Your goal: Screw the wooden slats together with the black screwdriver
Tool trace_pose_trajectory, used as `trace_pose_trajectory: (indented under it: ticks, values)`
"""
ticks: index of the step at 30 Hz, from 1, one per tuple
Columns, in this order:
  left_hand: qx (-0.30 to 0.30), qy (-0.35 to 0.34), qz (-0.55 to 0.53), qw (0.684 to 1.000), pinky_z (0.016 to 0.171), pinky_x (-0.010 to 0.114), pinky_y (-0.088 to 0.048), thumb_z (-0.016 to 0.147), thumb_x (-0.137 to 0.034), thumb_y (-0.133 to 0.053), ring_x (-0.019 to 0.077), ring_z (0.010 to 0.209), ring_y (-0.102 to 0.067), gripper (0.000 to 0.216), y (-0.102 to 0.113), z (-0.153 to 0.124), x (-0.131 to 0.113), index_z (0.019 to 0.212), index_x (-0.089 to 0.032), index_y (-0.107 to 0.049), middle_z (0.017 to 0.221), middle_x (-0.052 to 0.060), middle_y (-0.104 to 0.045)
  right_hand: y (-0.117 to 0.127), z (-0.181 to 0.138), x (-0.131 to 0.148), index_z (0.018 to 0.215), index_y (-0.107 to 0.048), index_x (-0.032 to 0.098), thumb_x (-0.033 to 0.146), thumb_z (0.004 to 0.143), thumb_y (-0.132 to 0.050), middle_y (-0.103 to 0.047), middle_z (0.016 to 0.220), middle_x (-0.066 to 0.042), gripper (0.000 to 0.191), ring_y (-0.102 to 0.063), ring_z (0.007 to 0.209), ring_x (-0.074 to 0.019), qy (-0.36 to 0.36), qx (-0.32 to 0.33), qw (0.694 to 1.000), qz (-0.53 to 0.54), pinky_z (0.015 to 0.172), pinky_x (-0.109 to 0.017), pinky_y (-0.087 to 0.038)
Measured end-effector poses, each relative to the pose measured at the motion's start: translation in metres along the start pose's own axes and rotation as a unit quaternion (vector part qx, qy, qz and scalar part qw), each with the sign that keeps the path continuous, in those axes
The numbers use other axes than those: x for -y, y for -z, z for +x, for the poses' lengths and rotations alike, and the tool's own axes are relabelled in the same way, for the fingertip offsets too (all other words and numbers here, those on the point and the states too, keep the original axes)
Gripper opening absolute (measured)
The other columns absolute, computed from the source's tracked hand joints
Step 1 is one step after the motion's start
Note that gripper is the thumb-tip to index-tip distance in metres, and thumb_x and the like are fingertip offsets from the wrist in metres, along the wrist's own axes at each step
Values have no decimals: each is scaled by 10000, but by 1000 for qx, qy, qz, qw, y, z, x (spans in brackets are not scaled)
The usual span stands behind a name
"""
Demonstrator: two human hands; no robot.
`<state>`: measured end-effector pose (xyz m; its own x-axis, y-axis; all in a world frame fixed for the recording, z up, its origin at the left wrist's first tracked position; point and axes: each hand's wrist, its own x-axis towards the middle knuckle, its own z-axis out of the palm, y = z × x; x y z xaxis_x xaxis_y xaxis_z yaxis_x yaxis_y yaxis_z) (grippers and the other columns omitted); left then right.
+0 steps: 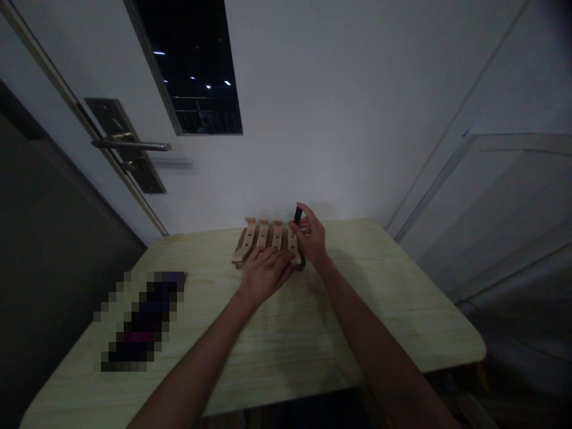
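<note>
A small wooden rack [263,235] with several upright hooked slats lies near the far edge of a pale wood-grain table [313,333]. My left hand [264,273] rests on the rack's near side, fingers stretched flat across it. My right hand [310,235] is at the rack's right end, fingers pinched round a short black tool [297,214] that stands upright above the last slat. The tool's lower end is hidden behind my fingers.
A blurred dark object [143,322] lies on the table's left side. A white wall stands right behind the table. A door with a metal lever handle [131,145] is at the left, beside a dark window [196,65]. A white cabinet [504,196] is at the right.
</note>
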<state>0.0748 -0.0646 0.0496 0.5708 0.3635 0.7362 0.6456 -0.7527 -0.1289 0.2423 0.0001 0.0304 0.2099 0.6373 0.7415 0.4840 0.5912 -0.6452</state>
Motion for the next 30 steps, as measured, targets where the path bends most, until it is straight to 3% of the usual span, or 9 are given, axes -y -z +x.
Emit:
trace_pose_trajectory:
  ticks: [5,12,21,27,30]
  values:
    - [-3,-5,9,1000,769,316,-415,893,-285,-520,163,809,-631,164,0,0,0,958,-205,-648,838,14,-720,8,-1,12,1327,-458,303,288,877,-481,-654,986,-43,450,-603,700,-121,-8,31,999,19,526,-212,-539]
    - [2,-4,-1,1000,749,313,-417,887,-286,-537,161,799,-633,151,1,1,0,960,-204,-639,854,14,-723,11,0,11,1346,-436,314,307,870,-501,-699,939,-18,480,-656,755,-138,-21,66,997,35,566,-224,-561]
    - [-13,-11,6,1000,747,318,-411,886,-277,-534,166,782,-636,145,1,1,0,948,-198,-638,849,6,-728,6,0,0,1317,-457,310,372,841,-583,-628,972,-37,496,-550,706,-132,28,-11,999,-27,557,-240,-537]
    - [-5,-5,0,1000,754,318,-414,890,-280,-526,169,807,-639,156,1,1,0,959,-199,-640,861,14,-729,6,-3,1,1349,-411,290,377,858,-559,-607,1052,-47,520,-525,620,-93,23,-11,999,-33,549,-228,-526]
    - [0,-2,2,1000,759,317,-419,889,-283,-527,169,809,-637,161,0,1,-1,960,-199,-645,859,21,-727,7,-4,3,1378,-372,302,365,871,-528,-584,1197,-66,535,-542,620,-82,20,3,999,-26,536,-215,-523]
